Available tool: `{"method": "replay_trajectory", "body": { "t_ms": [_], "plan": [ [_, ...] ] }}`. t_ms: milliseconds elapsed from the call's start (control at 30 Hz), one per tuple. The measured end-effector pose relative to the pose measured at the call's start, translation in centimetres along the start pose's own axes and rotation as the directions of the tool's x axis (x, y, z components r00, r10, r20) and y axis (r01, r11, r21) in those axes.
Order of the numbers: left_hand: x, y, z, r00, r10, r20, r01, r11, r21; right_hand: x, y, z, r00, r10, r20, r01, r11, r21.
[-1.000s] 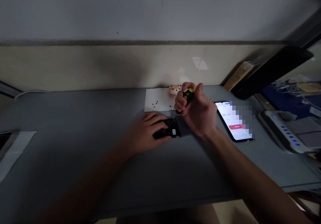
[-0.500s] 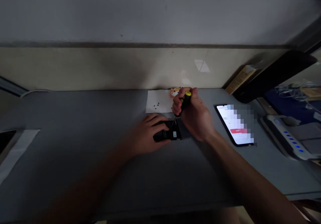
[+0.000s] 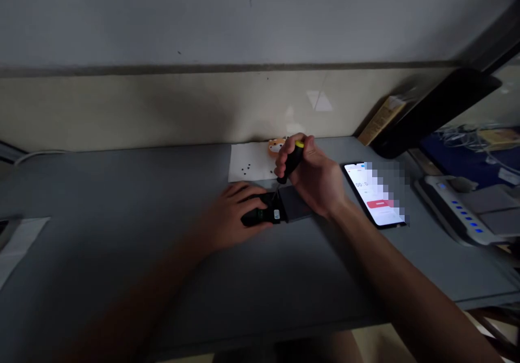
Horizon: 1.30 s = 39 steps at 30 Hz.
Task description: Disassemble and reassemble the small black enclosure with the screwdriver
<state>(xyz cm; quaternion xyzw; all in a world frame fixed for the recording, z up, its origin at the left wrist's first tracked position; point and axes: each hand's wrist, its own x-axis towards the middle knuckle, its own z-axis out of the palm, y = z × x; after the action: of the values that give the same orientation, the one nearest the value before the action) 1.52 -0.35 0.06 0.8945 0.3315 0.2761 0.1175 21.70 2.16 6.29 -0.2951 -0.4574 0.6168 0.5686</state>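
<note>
My right hand (image 3: 314, 176) is wrapped round a black screwdriver (image 3: 291, 163) with a yellow cap, held tilted with its shaft pointing down. The screwdriver's tip meets a small black device (image 3: 278, 200) lying on the desk. Over the device's left end, my left hand (image 3: 235, 214) grips it with thumb and fingers. A flat dark grey part (image 3: 296, 203) extends from the device's right side, partly behind my right hand. Beyond the hands lies a white paper (image 3: 247, 157) with several tiny dark screws (image 3: 246, 169) on it.
An orange-and-white animal-face item (image 3: 276, 147) sits by the paper. To the right are a lit phone (image 3: 371, 200) and a power strip (image 3: 459, 211) with blue lights. A long black object (image 3: 439, 114) leans near a yellowish box (image 3: 382, 120) by the wall. The grey desk (image 3: 122, 200) runs along the wall.
The view has shifted slightly, so everything appears a little further left. My right hand still holds the screwdriver at the device, its handle slightly turned. The left hand keeps its grip.
</note>
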Motion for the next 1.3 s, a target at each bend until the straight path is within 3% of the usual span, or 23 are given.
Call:
{"method": "replay_trajectory", "body": {
  "t_ms": [400, 600, 1033, 1300],
  "plan": [
    [-0.06, -0.27, 0.39, 1.000, -0.015, 0.010, 0.015, 1.000, -0.009, -0.20, -0.03, 0.26, 0.998, -0.008, -0.055, 0.011, 0.998, 0.058],
    [-0.01, -0.02, 0.12, 1.000, 0.000, 0.001, 0.000, 1.000, -0.018, 0.02, -0.39, 0.12, 1.000, 0.025, 0.008, -0.025, 0.999, 0.032],
    [-0.06, -0.14, 0.12, 0.999, 0.025, -0.021, -0.025, 0.999, -0.028, 0.00, -0.25, -0.31, 1.000, -0.002, -0.011, 0.003, 0.997, 0.079],
    [-0.02, -0.31, 0.37, 1.000, 0.007, 0.001, -0.007, 1.000, -0.004, -0.06, -0.35, 0.15, 0.998, 0.064, -0.020, -0.061, 0.991, 0.118]
  ]
}}
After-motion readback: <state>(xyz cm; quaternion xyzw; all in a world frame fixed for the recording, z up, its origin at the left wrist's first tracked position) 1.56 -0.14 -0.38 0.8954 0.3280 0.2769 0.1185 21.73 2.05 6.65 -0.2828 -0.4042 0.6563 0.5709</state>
